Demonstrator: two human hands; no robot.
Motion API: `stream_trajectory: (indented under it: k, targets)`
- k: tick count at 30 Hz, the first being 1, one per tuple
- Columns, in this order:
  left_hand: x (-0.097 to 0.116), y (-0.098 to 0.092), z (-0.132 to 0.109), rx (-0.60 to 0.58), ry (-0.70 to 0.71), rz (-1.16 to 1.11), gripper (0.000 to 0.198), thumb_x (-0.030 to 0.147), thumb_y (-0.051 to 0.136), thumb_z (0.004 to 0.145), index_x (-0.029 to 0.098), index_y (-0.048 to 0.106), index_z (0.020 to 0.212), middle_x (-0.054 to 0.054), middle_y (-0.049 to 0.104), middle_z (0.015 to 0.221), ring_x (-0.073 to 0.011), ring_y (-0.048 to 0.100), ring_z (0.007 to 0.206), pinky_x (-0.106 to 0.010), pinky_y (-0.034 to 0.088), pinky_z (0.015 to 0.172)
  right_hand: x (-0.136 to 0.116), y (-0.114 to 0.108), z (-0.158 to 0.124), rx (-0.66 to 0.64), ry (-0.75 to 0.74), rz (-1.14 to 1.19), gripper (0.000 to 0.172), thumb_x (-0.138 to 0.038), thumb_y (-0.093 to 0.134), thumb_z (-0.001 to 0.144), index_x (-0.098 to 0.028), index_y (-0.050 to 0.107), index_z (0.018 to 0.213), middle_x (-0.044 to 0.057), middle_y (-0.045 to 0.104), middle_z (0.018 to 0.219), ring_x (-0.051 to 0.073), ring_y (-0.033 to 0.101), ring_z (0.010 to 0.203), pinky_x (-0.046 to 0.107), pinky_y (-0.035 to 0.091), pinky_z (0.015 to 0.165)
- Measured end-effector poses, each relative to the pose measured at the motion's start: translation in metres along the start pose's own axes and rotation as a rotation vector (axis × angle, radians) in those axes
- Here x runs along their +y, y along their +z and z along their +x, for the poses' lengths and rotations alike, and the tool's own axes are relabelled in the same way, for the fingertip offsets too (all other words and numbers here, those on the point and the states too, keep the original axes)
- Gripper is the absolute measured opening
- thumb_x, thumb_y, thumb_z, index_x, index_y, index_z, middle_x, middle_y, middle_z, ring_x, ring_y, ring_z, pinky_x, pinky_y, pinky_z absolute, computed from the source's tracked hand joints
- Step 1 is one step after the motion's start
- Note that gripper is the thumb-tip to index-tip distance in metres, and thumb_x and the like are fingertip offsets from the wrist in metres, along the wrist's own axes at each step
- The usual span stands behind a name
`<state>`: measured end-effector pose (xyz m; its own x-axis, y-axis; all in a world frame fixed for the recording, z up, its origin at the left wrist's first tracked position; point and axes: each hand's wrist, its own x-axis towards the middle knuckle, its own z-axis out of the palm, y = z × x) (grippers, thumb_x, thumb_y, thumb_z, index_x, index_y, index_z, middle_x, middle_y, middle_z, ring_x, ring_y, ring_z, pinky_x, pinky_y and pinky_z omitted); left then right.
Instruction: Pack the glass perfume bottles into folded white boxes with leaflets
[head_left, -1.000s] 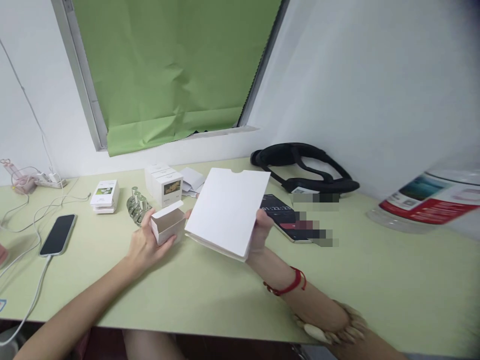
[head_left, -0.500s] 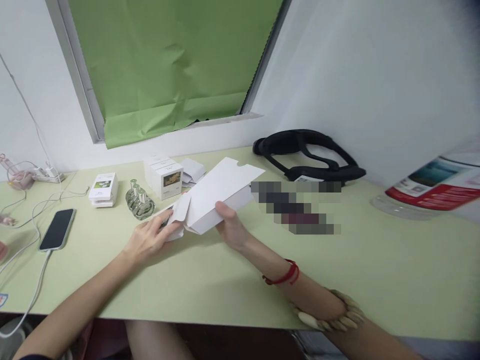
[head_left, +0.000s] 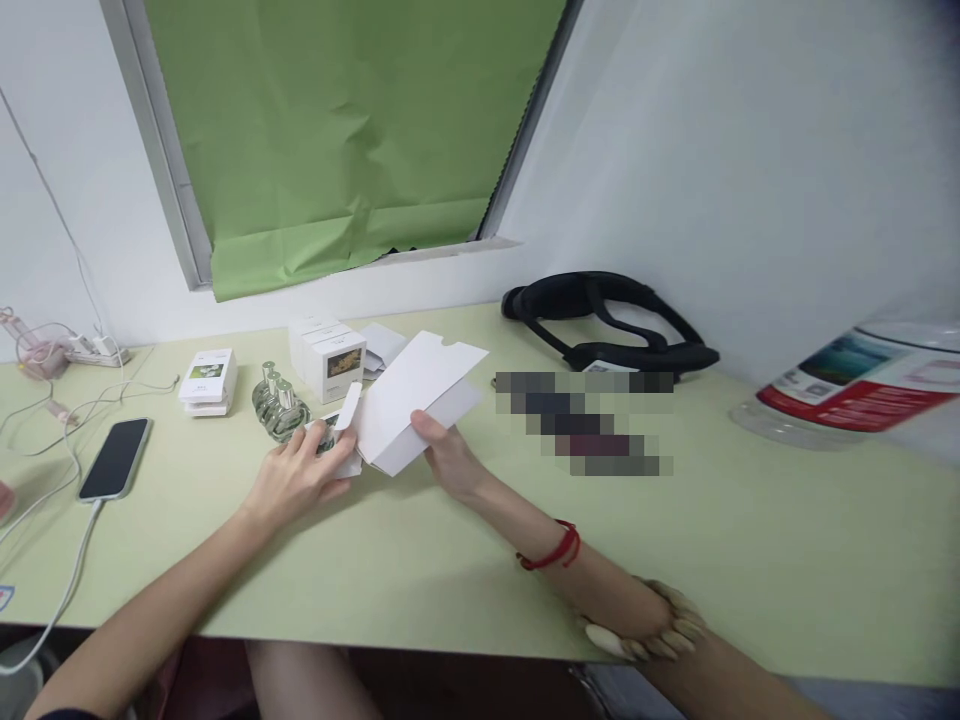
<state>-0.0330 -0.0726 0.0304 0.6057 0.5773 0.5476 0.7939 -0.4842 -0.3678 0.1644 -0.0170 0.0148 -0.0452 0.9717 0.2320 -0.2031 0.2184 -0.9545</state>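
Observation:
My right hand (head_left: 450, 460), with a red string bracelet at its wrist, grips a plain white carton (head_left: 409, 390) along its near side, thumb on top. The carton is tilted, with a notched edge at its far end. My left hand (head_left: 296, 475) is closed on a smaller white box (head_left: 350, 466) with a printed picture, partly covered by the fingers. A white flap stands up between the two, and they appear to touch there. Just beyond the left hand stand several glass bottles (head_left: 281, 405) with silvery caps.
White printed boxes (head_left: 330, 365) stand behind the bottles, with folded white card (head_left: 382, 345) beside them. Farther left lie a small stack of boxes (head_left: 208, 380) and a charging phone (head_left: 116, 460). A black headset (head_left: 622, 325) and a large labelled plastic bottle (head_left: 847, 385) are at right.
The white carton has shifted left and its far end has turned more away from me. My right hand has moved slightly left with it. The left hand keeps its hold.

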Motion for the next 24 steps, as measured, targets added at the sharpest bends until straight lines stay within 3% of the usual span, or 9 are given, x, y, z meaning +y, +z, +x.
stream_trajectory:
  k: [3, 7, 11, 17, 24]
  targets:
    - [-0.0033, 0.0006, 0.0006, -0.006, 0.022, -0.015, 0.041, 0.032, 0.060, 0.087, 0.020, 0.048, 0.124, -0.010, 0.064, 0.108, -0.0181, 0.067, 0.088, -0.021, 0.053, 0.057, 0.0003, 0.0002, -0.0002, 0.005, -0.032, -0.021, 0.070, -0.078, 0.068, 0.054, -0.022, 0.060, 0.095, 0.009, 0.068, 0.099, 0.032, 0.062, 0.099, 0.042, 0.056, 0.079]
    - [-0.0046, 0.0031, 0.0003, 0.069, 0.036, -0.031, 0.031, 0.028, 0.049, 0.093, 0.019, 0.047, 0.123, -0.011, 0.064, 0.113, -0.0160, 0.067, 0.086, -0.020, 0.052, 0.055, -0.0025, 0.0011, -0.0004, -0.064, -0.073, -0.075, 0.060, -0.078, 0.064, 0.060, -0.022, 0.057, 0.082, 0.004, 0.062, 0.069, 0.024, 0.062, 0.068, 0.033, 0.053, 0.052]
    - [-0.0027, 0.0022, 0.0007, 0.199, 0.094, 0.004, 0.019, 0.023, 0.039, 0.097, 0.020, 0.049, 0.113, -0.010, 0.065, 0.112, -0.0133, 0.067, 0.079, -0.018, 0.047, 0.048, -0.0043, 0.0029, 0.0000, -0.040, -0.128, -0.113, 0.059, -0.078, 0.065, 0.061, -0.022, 0.055, 0.078, 0.003, 0.058, 0.064, 0.020, 0.056, 0.056, 0.029, 0.046, 0.040]
    - [0.0020, -0.0019, 0.0035, 0.293, 0.152, 0.027, 0.016, 0.020, 0.042, 0.097, 0.019, 0.052, 0.108, -0.009, 0.069, 0.107, -0.0124, 0.065, 0.073, -0.018, 0.044, 0.049, -0.0038, 0.0056, -0.0015, -0.037, -0.299, -0.163, 0.058, -0.074, 0.069, 0.063, -0.023, 0.056, 0.088, 0.006, 0.065, 0.080, 0.024, 0.061, 0.074, 0.036, 0.055, 0.062]
    - [0.0054, -0.0011, 0.0044, 0.336, 0.142, 0.008, 0.014, 0.022, 0.044, 0.097, 0.018, 0.054, 0.105, -0.008, 0.070, 0.102, -0.0122, 0.066, 0.072, -0.018, 0.042, 0.049, -0.0015, 0.0057, -0.0041, 0.009, -0.315, -0.188, 0.072, -0.072, 0.074, 0.059, -0.022, 0.050, 0.106, 0.008, 0.063, 0.095, 0.025, 0.062, 0.086, 0.039, 0.056, 0.074]
